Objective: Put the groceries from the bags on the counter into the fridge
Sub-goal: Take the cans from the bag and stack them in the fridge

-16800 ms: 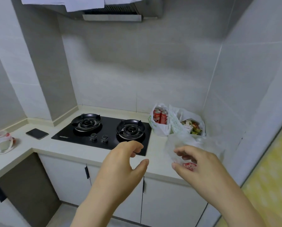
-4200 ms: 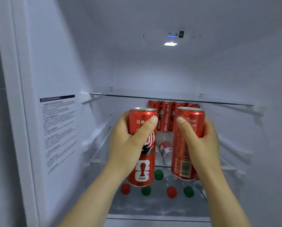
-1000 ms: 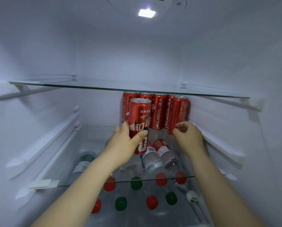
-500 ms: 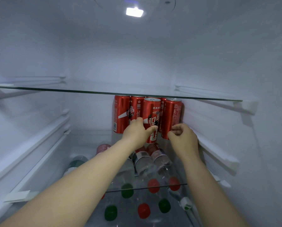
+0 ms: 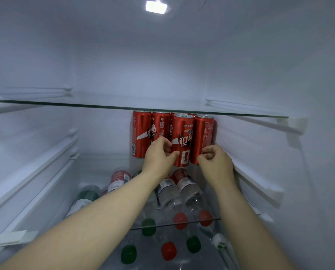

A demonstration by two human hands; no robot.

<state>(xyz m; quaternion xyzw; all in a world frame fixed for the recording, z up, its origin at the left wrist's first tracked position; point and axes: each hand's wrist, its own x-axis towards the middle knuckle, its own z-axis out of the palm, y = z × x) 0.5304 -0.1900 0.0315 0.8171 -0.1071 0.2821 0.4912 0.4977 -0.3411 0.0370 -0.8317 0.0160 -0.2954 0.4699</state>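
I am looking into the open fridge. Several red cola cans (image 5: pixel 141 136) stand in a cluster at the back right of the middle glass shelf (image 5: pixel 211 219). My left hand (image 5: pixel 159 157) grips the front can (image 5: pixel 183 137) low down, thumb on its front and fingers on its left side; the can stands upright among the others. My right hand (image 5: pixel 214 162) has curled fingers and pinches the lower part of the rightmost can (image 5: pixel 203 131). The grocery bags are out of sight.
An upper glass shelf (image 5: pixel 123 108) runs just above the can tops. Several water bottles (image 5: pixel 184 186) with red and green caps lie below the glass. White rails line the left wall (image 5: pixel 36 172) and right wall (image 5: pixel 256 178). The fridge light (image 5: pixel 156 6) shines overhead.
My left hand has pushed its can further back, level with the rightmost can. My right hand stays at the base of that rightmost can. The view has moved slightly closer.
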